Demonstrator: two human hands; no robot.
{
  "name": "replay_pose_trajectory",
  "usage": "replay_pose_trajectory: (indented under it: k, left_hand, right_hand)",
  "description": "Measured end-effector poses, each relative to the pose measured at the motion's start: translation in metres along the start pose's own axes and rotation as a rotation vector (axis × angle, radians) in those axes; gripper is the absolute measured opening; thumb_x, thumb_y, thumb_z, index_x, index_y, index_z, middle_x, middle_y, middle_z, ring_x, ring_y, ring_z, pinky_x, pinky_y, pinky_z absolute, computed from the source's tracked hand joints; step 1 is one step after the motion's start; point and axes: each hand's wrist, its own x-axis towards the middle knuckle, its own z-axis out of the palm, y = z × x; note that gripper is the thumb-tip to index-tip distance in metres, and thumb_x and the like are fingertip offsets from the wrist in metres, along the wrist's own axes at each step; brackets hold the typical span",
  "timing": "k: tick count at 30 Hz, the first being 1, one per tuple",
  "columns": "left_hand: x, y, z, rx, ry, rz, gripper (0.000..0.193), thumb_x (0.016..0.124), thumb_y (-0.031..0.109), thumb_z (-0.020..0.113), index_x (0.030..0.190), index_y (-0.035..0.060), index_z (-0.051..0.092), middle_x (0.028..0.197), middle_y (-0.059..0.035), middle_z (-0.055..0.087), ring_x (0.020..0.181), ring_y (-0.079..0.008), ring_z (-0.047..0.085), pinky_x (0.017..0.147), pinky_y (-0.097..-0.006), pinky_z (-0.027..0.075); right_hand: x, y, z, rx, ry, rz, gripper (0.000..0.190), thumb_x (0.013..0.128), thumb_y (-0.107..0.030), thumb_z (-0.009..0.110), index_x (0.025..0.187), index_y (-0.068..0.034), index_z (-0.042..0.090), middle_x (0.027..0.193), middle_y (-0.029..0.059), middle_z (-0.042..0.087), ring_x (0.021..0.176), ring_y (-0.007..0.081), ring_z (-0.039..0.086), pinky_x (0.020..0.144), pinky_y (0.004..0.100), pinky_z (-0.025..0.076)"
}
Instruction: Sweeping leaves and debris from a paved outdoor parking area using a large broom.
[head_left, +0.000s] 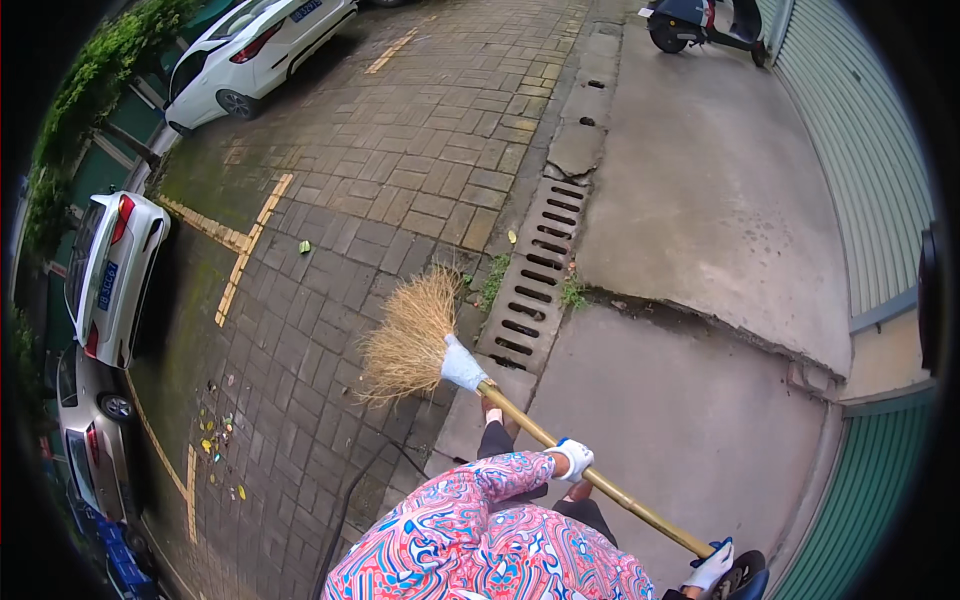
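A long-handled broom slants across the view in front of me. Its fanned straw bristles (416, 334) rest over the brick paving, just left of the slotted drain cover. A pale wrapping (461, 365) binds them to the bamboo handle (525, 421). My left hand (575, 459), in a white work glove with blue showing, is closed around the handle partway along. At the handle's upper end, near the lower right, my right hand (712, 568) grips it in a similar glove. The patterned sleeve and shirt fill the bottom of the view.
The concrete drain cover (536, 277) has slots and weeds (495, 281) beside it. A raised, broken concrete edge (697, 319) lies to the right. Scattered leaves and litter (214, 431) lie left. A dark hose or cable (352, 480) curves nearby. Parked cars (124, 277) and a scooter (705, 26) stand farther off.
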Motion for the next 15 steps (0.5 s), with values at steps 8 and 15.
replay_pose_trajectory:
  k: [8,15]
  left_hand:
    - [-0.043,-0.107,-0.033,-0.226,0.155,0.061,0.034,0.07,0.029,0.073,0.101,0.0153,0.073,0.096,-0.0115,0.072,0.093,-0.032,0.07,0.08,-0.0437,0.056]
    - [-0.214,-0.385,-0.056,-0.21,0.074,-0.525,0.046,0.071,0.03,0.076,0.116,0.0185,0.071,0.109,-0.0116,0.071,0.102,-0.031,0.068,0.09,-0.0415,0.054]
  right_hand:
    - [-0.095,-0.239,0.118,-0.153,-0.161,-0.024,0.035,0.097,-0.03,0.047,0.08,-0.002,0.06,0.055,0.007,0.049,0.048,0.0175,0.045,0.05,0.0355,0.039]
    - [-0.206,-0.281,0.385,-0.217,-0.97,-0.341,0.035,0.102,-0.023,0.046,0.082,0.0,0.063,0.056,0.0055,0.055,0.044,0.013,0.053,0.043,0.0304,0.042]
